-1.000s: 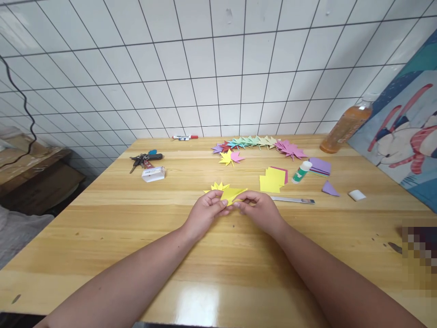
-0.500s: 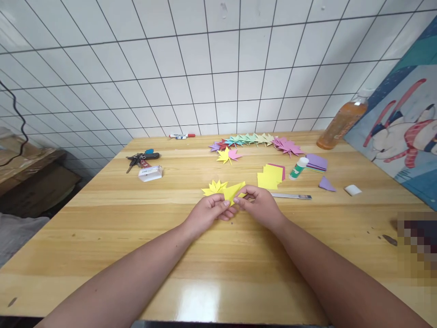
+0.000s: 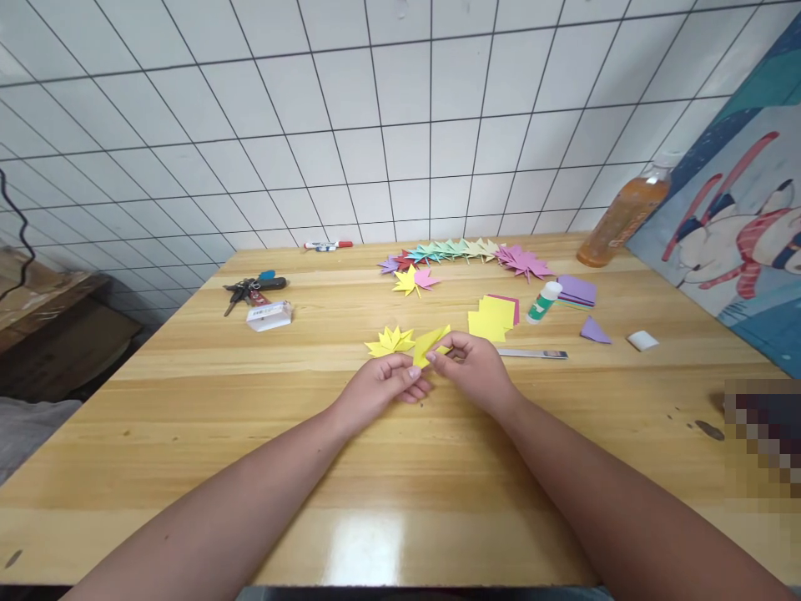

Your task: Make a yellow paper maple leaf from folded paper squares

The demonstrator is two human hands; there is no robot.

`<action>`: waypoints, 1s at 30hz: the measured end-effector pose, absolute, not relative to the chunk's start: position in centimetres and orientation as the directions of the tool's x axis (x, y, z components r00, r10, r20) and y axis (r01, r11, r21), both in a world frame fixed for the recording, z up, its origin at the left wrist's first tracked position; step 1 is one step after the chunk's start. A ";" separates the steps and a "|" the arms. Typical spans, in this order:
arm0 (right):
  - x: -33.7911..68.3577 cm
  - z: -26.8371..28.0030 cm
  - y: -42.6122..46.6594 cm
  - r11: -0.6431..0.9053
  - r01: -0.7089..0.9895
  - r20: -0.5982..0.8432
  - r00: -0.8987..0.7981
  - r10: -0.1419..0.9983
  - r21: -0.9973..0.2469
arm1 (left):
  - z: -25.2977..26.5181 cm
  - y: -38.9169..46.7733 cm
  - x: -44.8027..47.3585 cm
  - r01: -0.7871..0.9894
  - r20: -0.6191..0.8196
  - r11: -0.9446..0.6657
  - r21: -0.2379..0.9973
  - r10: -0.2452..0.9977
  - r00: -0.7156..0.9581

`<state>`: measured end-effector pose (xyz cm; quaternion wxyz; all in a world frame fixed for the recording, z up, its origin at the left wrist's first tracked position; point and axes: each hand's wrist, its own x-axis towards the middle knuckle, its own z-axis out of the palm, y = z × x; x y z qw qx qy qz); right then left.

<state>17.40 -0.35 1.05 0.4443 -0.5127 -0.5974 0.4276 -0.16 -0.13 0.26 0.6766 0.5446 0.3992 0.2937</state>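
Between my two hands is a folded piece of yellow paper [image 3: 429,344], raised a little over the table. My left hand [image 3: 383,386] pinches its lower left corner, thumb on top and fingers beneath. On the other side my right hand [image 3: 471,367] grips its right edge between thumb and fingers. Just beyond my left hand lies a yellow folded-paper star [image 3: 390,340] with several points. Past my right hand are loose yellow paper squares [image 3: 491,319] and a thin metal strip [image 3: 531,354], partly hidden by that hand.
A glue stick [image 3: 544,302] stands beside a purple paper stack [image 3: 576,290]. Folded-paper stars [image 3: 455,249] line the back. Keys [image 3: 254,288], a small white box [image 3: 269,315] and a marker [image 3: 329,245] sit left; a bottle [image 3: 624,219] stands at the back right.
The yellow paper has tilted and its fold looks narrower, its outline changed between my fingers. Both hands keep their hold. The whole view has shifted slightly.
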 end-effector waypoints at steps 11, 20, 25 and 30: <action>17.3 1.3 -0.6 0.104 0.263 0.099 -0.032 0.995 -0.959 | 0.4 0.0 -0.3 -0.055 -0.276 0.347 0.936 0.823 0.496; 17.3 1.1 -0.6 0.136 0.256 0.130 -0.039 0.991 -0.957 | 0.8 0.0 -0.3 -0.022 -0.265 0.312 0.950 0.841 0.472; 16.9 1.0 -0.8 0.116 0.314 0.115 -0.020 0.993 -0.942 | 0.9 -0.3 0.3 0.036 -0.262 0.270 0.962 0.879 0.400; 16.8 1.0 -0.8 0.113 0.151 0.117 0.014 0.993 -0.982 | 0.8 -0.5 0.4 -0.025 -0.220 0.243 0.970 0.915 0.337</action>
